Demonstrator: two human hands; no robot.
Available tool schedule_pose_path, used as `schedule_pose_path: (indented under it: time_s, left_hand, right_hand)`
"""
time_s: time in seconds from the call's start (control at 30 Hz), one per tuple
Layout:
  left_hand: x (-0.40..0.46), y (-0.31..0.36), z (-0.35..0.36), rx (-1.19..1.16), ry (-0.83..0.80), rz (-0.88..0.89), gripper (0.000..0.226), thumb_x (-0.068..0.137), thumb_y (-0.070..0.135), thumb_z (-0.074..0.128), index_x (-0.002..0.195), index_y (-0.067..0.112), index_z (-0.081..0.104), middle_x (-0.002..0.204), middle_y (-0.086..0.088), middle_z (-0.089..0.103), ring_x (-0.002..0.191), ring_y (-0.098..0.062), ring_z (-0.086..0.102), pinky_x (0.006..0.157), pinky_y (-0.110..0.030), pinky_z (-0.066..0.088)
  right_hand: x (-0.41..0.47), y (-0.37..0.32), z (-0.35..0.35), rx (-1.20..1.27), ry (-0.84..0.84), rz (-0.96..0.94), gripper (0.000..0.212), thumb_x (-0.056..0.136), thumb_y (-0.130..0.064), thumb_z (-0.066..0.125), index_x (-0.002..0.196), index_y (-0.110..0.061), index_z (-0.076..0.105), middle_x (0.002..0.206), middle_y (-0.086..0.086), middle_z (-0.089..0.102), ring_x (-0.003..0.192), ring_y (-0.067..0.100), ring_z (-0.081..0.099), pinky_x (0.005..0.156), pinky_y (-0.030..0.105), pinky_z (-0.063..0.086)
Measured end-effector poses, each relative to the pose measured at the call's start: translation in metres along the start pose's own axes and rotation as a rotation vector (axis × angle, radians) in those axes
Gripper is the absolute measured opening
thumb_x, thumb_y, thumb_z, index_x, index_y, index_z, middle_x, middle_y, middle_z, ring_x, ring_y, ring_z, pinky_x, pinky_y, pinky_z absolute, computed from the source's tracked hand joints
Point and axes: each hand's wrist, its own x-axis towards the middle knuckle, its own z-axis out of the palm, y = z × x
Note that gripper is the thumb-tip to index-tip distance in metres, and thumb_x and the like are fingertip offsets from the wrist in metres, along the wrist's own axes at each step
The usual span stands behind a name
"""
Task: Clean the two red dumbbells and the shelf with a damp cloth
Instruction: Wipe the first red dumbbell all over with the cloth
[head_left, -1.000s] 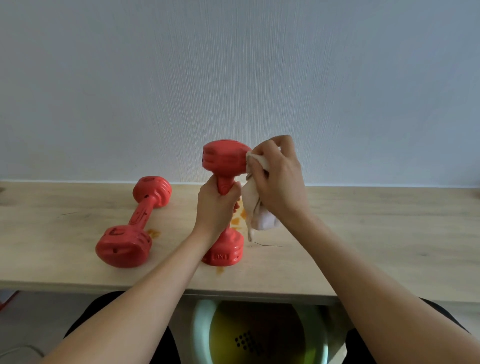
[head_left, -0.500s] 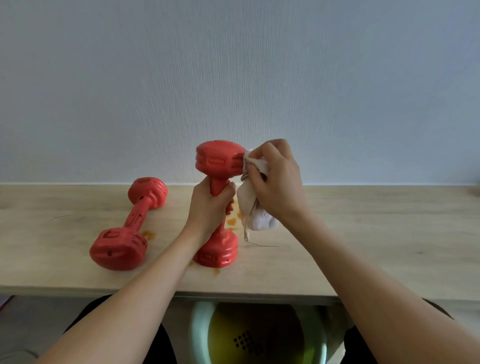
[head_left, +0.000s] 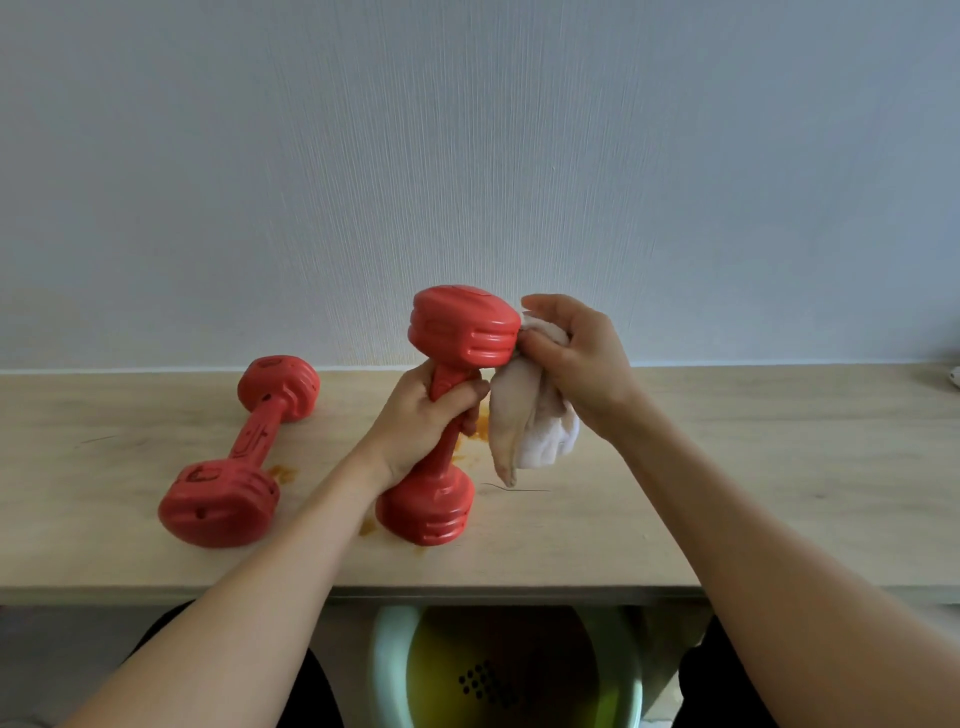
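Left hand (head_left: 415, 415) grips the upright dumbbell (head_left: 447, 415) on the stained wooden shelf (head_left: 727, 467), right hand (head_left: 576, 358) clutching the cloth (head_left: 524, 426) against its top, pale wall (head_left: 467, 156) behind

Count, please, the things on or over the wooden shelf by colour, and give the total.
Red: 2, the upright dumbbell that the left hand grips by its handle, and the lying dumbbell.
Whitish: 1, the cloth that the right hand holds against the upright dumbbell's top head.
Total: 3, on or over the shelf.
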Motion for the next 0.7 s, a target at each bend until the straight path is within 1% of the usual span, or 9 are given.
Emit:
schedule_pose_path:
  time_s: [0.1,0.2,0.3,0.4,0.5,0.53,0.57,0.63,0.7]
  left_hand:
    - [0.001,-0.002,-0.003,0.037,0.128,0.006,0.023,0.072,0.036,0.073,0.085,0.022,0.061,0.076,0.003,0.065,0.074,-0.017,0.063,0.075,-0.038,0.053]
    - [-0.002,0.003,-0.004,0.012,0.284,0.054,0.016,0.076,0.023,0.076,0.085,0.024,0.063,0.075,-0.001,0.069,0.071,-0.018,0.067,0.074,-0.042,0.054]
    - [-0.003,0.004,-0.002,0.009,0.288,0.034,0.008,0.083,0.019,0.069,0.085,0.019,0.062,0.072,-0.001,0.068,0.066,-0.012,0.067,0.07,-0.036,0.054]
    - [-0.002,0.003,0.001,0.084,0.244,0.056,0.008,0.089,0.02,0.063,0.084,0.018,0.058,0.069,0.002,0.063,0.058,-0.007,0.063,0.067,-0.035,0.051]
    - [-0.001,-0.001,0.001,0.174,0.249,0.086,0.015,0.084,0.034,0.056,0.083,0.019,0.055,0.065,0.003,0.061,0.054,-0.006,0.061,0.066,-0.037,0.052]
    - [-0.001,-0.002,0.001,0.196,0.261,0.091,0.019,0.083,0.036,0.053,0.084,0.018,0.054,0.063,0.002,0.06,0.052,-0.006,0.06,0.063,-0.035,0.051]
    - [0.0,-0.002,0.001,0.203,0.276,0.1,0.02,0.085,0.035,0.053,0.085,0.015,0.054,0.062,0.002,0.059,0.05,-0.006,0.058,0.06,-0.033,0.049]
    - [0.001,-0.003,0.001,0.195,0.311,0.132,0.017,0.092,0.027,0.055,0.087,0.01,0.054,0.06,0.0,0.057,0.047,-0.007,0.055,0.054,-0.025,0.046]
    - [0.002,-0.003,0.003,0.21,0.336,0.153,0.018,0.094,0.021,0.055,0.084,0.007,0.054,0.056,0.0,0.055,0.044,-0.006,0.053,0.05,-0.02,0.042]
  right_hand:
    - [-0.003,-0.002,-0.003,-0.023,-0.025,-0.062,0.022,0.084,0.0,0.06,0.104,-0.002,0.068,0.098,0.012,0.07,0.093,0.022,0.067,0.083,0.041,0.055]
    - [-0.005,-0.005,-0.001,-0.09,0.003,-0.09,0.024,0.082,-0.005,0.065,0.106,-0.007,0.068,0.1,0.006,0.07,0.095,0.017,0.066,0.086,0.04,0.054]
    - [-0.007,-0.007,0.003,-0.159,0.029,-0.103,0.028,0.081,-0.011,0.068,0.109,-0.009,0.065,0.101,0.001,0.068,0.093,0.015,0.065,0.085,0.037,0.054]
    - [-0.007,-0.009,0.007,-0.202,0.081,-0.123,0.022,0.08,-0.012,0.068,0.101,-0.013,0.061,0.094,-0.008,0.063,0.087,0.012,0.061,0.079,0.03,0.052]
    - [-0.011,-0.011,0.012,-0.3,0.133,-0.234,0.012,0.082,-0.011,0.065,0.094,-0.014,0.063,0.098,-0.001,0.058,0.082,0.011,0.056,0.072,0.016,0.044]
    - [-0.015,-0.013,0.015,-0.332,0.142,-0.287,0.01,0.083,-0.012,0.064,0.093,-0.012,0.064,0.101,0.001,0.056,0.08,0.009,0.054,0.07,0.009,0.04]
    - [-0.019,-0.015,0.018,-0.366,0.145,-0.35,0.008,0.085,-0.014,0.063,0.092,-0.01,0.066,0.104,0.003,0.054,0.079,0.008,0.053,0.068,0.008,0.039]
    - [-0.025,-0.018,0.025,-0.468,0.156,-0.478,0.013,0.089,-0.019,0.06,0.092,-0.007,0.066,0.109,0.009,0.053,0.079,0.015,0.055,0.067,0.018,0.044]
    - [-0.026,-0.02,0.029,-0.542,0.164,-0.53,0.019,0.091,-0.021,0.056,0.091,-0.004,0.065,0.108,0.011,0.054,0.078,0.021,0.057,0.064,0.029,0.046]
